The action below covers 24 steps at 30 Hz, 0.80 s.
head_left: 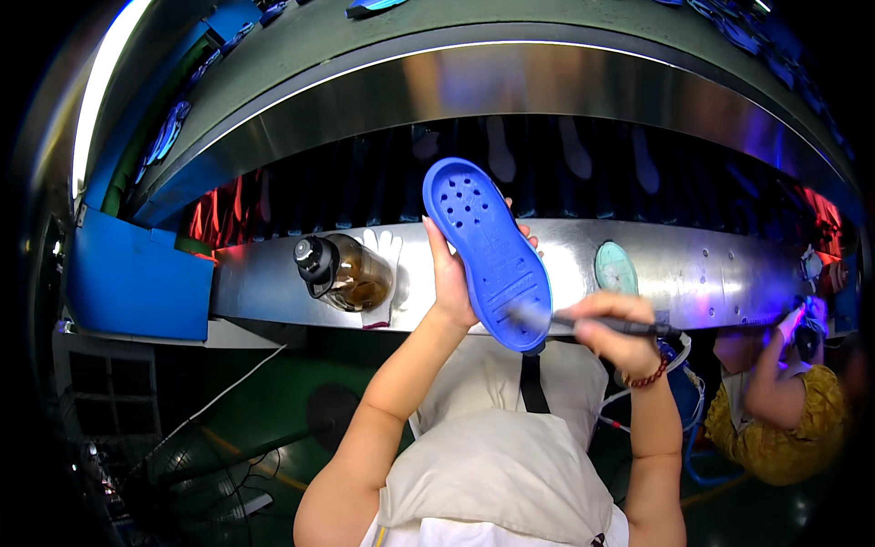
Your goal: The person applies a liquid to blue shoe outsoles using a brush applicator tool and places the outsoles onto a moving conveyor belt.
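Metal desk (570, 251) lay at 12 o'clock from the lap (510, 465). Blue shoe sole (489, 257) was held over its near edge, pierced end at 11; left hand's (451, 284) fingers wrapped its waist, probably leaving the face open. Brown bottle (357, 273) sat at 9 o'clock, presumably clear of both hands. Right hand's (624, 348) fingers pinched a dark-handled tool (645, 327), blurred tip at the sole's 5 o'clock end.

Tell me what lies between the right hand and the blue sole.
In the head view, a dark-handled tool in the right hand spans the gap, its blurred tip over the blue sole; contact is unclear.
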### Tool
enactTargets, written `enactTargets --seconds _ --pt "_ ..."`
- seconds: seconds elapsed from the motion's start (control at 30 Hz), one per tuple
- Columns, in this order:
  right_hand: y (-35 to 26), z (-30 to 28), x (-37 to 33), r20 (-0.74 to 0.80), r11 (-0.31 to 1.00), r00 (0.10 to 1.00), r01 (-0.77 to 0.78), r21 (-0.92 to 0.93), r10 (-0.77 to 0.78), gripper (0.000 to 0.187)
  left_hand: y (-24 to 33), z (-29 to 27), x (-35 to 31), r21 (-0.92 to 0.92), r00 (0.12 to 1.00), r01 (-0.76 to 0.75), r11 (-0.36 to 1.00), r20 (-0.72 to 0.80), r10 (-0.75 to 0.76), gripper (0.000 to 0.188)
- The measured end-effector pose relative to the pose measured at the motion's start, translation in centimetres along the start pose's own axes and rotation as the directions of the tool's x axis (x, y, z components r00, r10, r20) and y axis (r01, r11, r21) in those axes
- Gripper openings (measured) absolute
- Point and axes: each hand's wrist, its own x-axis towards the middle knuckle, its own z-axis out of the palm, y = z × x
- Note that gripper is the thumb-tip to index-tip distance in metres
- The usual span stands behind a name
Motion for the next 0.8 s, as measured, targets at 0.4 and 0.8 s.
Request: enactTargets --seconds 0.4,0.8 --pt "3.3 0.1 1.5 -0.094 0.918 0.975 0.222 0.328 -0.202 0.017 0.8 1.9 0.1 0.016 0.998 0.036 0.999 -0.047 -0.035 0.079" --pt "-1.3 0.4 1.5 -0.026 0.963 0.972 0.228 -0.147 -0.234 0.017 -0.1 1.8 -0.4 -0.011 1.000 0.030 0.999 -0.002 -0.030 0.056"
